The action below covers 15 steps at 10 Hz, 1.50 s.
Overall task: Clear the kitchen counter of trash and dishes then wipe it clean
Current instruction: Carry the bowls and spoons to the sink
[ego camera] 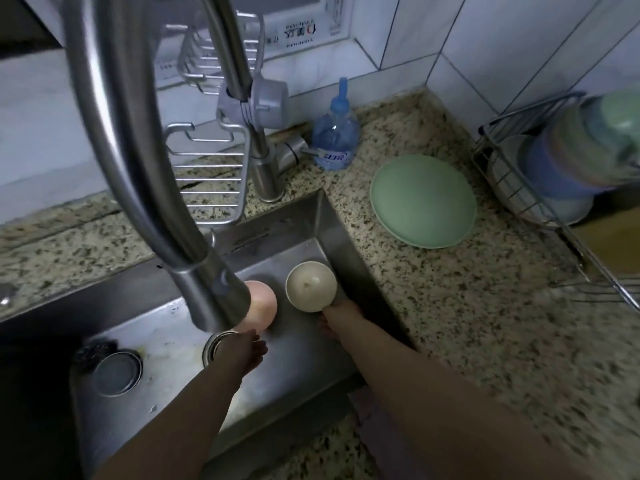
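Both my arms reach down into the steel sink (166, 327). My right hand (337, 318) grips the near rim of a cream bowl (311, 285) that stands upright by the sink's right wall, with a little residue inside. My left hand (251, 348) touches the near edge of a pink bowl (262, 304) lying upside down on the sink floor, partly hidden behind the faucet head (214, 296); how its fingers lie is unclear. A green plate (422, 200) lies upside down on the granite counter (485, 323) to the right of the sink.
The tall steel faucet arcs across the left of the view. A blue soap bottle (335, 133) stands behind the sink. A wire dish rack (540, 188) with stacked bowls sits at the right. A drain strainer (117, 374) and dark scrubber (91, 351) lie in the sink's left part.
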Tool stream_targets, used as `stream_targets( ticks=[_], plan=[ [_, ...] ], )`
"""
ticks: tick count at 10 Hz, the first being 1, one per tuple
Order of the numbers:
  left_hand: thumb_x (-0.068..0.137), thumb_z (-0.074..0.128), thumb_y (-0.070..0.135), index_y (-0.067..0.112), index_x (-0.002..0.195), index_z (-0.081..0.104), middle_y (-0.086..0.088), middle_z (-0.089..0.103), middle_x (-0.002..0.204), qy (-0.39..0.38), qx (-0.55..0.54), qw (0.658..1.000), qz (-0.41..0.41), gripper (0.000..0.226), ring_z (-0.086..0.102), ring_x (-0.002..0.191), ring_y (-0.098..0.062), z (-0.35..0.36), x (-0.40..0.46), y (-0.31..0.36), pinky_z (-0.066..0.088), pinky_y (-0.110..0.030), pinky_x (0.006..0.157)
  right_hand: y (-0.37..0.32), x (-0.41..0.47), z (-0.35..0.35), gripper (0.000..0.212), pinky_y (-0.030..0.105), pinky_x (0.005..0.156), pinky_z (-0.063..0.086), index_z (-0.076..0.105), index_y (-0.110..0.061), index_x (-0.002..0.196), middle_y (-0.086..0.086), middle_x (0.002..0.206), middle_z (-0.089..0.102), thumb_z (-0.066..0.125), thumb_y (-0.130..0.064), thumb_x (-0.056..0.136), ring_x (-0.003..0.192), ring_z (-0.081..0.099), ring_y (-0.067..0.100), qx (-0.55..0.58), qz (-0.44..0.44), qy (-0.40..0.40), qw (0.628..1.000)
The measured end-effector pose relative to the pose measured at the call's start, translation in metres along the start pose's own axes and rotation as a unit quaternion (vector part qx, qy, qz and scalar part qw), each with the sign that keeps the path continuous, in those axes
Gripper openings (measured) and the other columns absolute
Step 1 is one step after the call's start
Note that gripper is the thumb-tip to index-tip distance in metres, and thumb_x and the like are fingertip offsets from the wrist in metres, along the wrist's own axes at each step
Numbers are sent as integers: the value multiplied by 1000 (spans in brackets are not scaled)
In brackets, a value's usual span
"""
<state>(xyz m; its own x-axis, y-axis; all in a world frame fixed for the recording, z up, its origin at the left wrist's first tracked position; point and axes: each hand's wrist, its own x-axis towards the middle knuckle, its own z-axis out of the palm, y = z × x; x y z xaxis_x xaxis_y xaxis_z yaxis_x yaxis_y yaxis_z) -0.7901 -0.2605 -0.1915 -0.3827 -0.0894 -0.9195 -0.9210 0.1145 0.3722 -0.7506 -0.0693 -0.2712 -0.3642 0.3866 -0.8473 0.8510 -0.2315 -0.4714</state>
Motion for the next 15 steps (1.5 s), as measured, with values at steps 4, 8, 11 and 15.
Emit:
stream_targets(
  ticks=[4,8,11,15],
  plan=[
    [92,61,26,12,71,67,2,59,50,-146,217,953,156,26,44,46,-12,9,-114,13,32,-20,43,-27,-212,-75,17,32,84,54,72,-24,73,5,84,72,82,-10,72,84,67,20,55,-210,119,969],
    [90,68,9,9,91,72,-10,70,88,-288,283,891,209,4,64,83,-22,92,-210,-63,54,-31,78,76,-342,-173,13,25,61,51,65,-18,79,5,76,65,70,-12,88,69,64,18,160,-188,252,936],
    [94,63,13,12,71,59,3,56,40,-350,392,828,198,24,51,33,-4,157,-295,-173,41,-13,37,204,-442,-250,17,24,59,48,70,-2,104,4,75,65,67,-12,91,62,61,12,288,-152,345,880],
    [98,57,18,8,76,66,-4,61,70,-382,557,695,248,26,54,51,-11,197,-410,-379,38,-16,36,413,-543,-313,5,19,51,47,66,-9,97,5,75,64,65,-9,92,59,60,11,431,-112,414,794]
  ],
)
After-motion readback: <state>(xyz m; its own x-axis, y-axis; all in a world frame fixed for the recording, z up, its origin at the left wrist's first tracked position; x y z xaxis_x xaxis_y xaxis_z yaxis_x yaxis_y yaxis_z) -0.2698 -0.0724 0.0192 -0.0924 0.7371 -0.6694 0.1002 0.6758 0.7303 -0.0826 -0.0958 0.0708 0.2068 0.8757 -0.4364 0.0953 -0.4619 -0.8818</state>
